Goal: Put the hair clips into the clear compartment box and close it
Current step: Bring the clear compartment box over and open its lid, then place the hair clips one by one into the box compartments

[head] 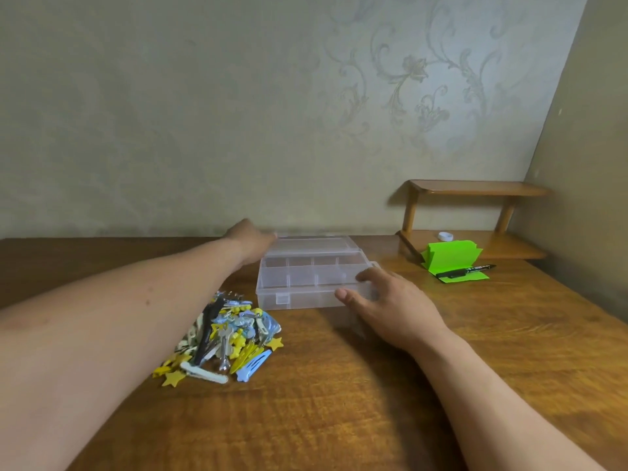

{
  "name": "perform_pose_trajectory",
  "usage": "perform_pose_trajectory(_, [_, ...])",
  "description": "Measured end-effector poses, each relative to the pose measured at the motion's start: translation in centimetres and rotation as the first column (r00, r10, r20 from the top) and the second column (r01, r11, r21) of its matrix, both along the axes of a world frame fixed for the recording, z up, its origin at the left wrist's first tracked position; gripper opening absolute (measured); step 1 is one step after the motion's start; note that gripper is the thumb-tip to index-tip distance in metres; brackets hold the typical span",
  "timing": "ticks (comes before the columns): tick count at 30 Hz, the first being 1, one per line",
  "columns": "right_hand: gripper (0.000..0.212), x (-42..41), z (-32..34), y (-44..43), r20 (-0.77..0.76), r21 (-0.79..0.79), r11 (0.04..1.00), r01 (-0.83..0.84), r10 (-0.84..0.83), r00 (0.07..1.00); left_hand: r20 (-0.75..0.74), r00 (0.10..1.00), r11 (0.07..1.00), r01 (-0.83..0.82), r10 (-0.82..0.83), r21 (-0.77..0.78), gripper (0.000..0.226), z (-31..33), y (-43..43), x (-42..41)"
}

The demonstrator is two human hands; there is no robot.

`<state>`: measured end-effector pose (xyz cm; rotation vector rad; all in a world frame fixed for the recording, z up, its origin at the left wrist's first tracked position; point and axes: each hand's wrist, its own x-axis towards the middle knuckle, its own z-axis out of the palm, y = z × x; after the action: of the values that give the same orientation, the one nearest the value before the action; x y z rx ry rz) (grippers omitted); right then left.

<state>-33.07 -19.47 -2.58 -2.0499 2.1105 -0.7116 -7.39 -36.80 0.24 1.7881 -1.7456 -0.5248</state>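
Right hand (384,300) grips the empty clear compartment box (306,266), left hand (249,239) grasp unclear, hair clips (224,334) heaped unpacked on the worktop (339,402).

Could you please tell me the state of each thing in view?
Box: lid raised, compartments empty.
Clips: piled on the table, none boxed.
Left hand: at the lid's far left corner, fingers hidden.
Right hand: grips the box's near right corner.
Pen: lying on green paper.
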Motion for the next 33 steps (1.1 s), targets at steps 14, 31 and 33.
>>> perform_pose_trajectory(14, [0.01,5.4,2.0,2.6,0.04,-0.254,0.956,-0.148,0.163,0.986,-0.275,0.961,0.979,-0.051,-0.006,-0.2,0.045,-3.3,17.5,10.5])
perform_pose_trajectory(31, [0.025,11.0,0.6,2.4,-0.06,0.033,0.976,-0.216,0.218,0.974,-0.189,0.97,0.978,0.118,-0.151,-0.175,0.041,-4.8,15.7,10.6])
perform_pose_trajectory(33, [0.019,11.5,0.6,2.3,-0.074,0.049,0.977,-0.205,0.208,0.975,-0.193,0.97,0.979,0.112,-0.145,-0.172,0.036,-4.8,15.6,10.7])
